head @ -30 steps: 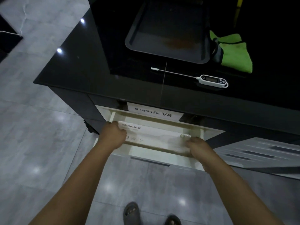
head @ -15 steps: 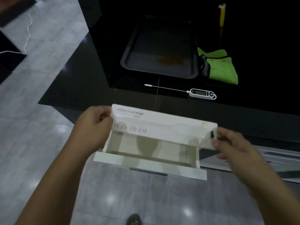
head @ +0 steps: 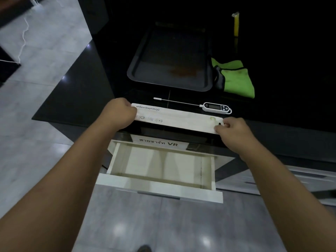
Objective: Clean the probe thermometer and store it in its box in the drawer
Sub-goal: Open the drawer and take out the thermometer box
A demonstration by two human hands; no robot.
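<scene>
While both hands grip the box, notes as follows:

Left hand [head: 119,113]: clenched round the left end of the box [head: 174,118], knuckles up.
Right hand [head: 234,132]: pinching the right end of the box, fingertips [head: 219,127] at the corner by the hang hole.
Box: long, white, flat, held level at the front edge of the black counter [head: 76,99]; whether it rests on the edge or hangs just above, cannot tell.
Thermometer [head: 216,107]: on the counter just beyond the box, probe pointing left, display end close beyond the right hand, not touching either hand.
Cloth [head: 236,79]: green, behind the thermometer, beside the dark tray [head: 134,70].
Drawer [head: 160,190]: open below the hands, nothing visible inside.
Risk 1: box pushed forward could knock the thermometer and roll it.
Risk 2: set too near the edge, box could tip into the drawer.
Risk 3: probe boxed unwiped; cleaning apparently not yet done.
</scene>
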